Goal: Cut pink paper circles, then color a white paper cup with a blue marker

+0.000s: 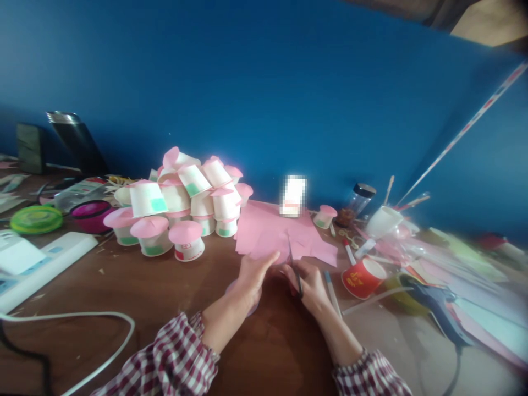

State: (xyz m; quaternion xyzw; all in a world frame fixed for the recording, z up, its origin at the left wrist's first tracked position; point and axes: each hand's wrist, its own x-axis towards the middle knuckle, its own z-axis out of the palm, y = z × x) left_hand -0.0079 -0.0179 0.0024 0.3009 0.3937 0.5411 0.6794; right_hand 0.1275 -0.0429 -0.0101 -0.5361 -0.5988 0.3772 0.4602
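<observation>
scissors [296,274] in right hand [312,281], pink paper [267,242] apparently against left hand [252,276]

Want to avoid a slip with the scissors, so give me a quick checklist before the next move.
1. Scissors held in the right hand: ok.
2. Left hand gripping the pink paper firmly: cannot tell, the contact is blurred.
3. Left thumb clear of the blades: ok, though close.
4. Stacked cups clear of both hands: ok, they stand off to the left.
5. Space beside the right forearm free of loose items: not ok, a pen lies there.
</observation>
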